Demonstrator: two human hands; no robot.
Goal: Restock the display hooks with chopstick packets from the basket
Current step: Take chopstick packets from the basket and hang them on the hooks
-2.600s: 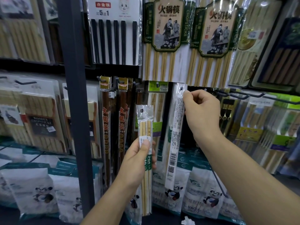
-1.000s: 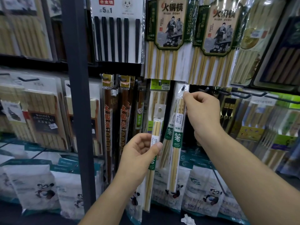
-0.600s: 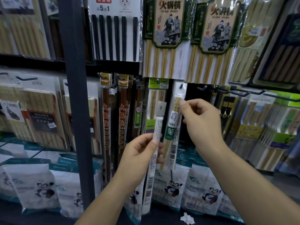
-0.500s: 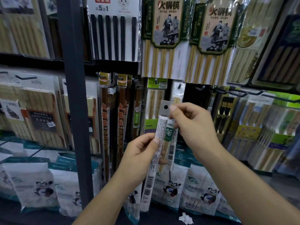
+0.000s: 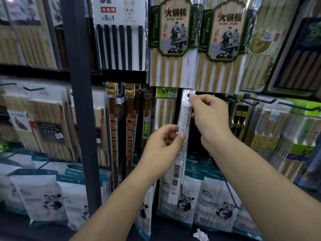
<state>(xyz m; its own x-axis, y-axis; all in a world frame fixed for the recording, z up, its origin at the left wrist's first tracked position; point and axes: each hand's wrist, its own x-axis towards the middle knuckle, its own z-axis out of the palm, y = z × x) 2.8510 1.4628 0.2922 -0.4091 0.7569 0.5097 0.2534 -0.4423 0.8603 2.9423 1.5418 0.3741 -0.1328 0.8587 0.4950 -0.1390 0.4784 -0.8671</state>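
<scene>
A long narrow chopstick packet [image 5: 181,153] hangs upright with its white label and barcode side toward me. My right hand [image 5: 211,119] pinches its clear top tab right at the dark tip of a display hook [image 5: 188,95]. My left hand [image 5: 165,142] grips the packet's middle, thumb on the front, fingers curled behind. I cannot tell whether the tab's hole is over the hook. The basket is not in view.
A dark upright post [image 5: 79,101] stands left of the hooks. Large chopstick packs [image 5: 175,40] hang just above the hook. Brown chopstick packets [image 5: 112,126] hang at the left. Black hooks [image 5: 251,101] jut out at the right. Panda-printed bags [image 5: 215,202] line the shelf below.
My right hand left one packet hanging on the hook, came down to the packet in my left hand, took its top tab, and lifted it to the hook. That packet turned its back toward me.
</scene>
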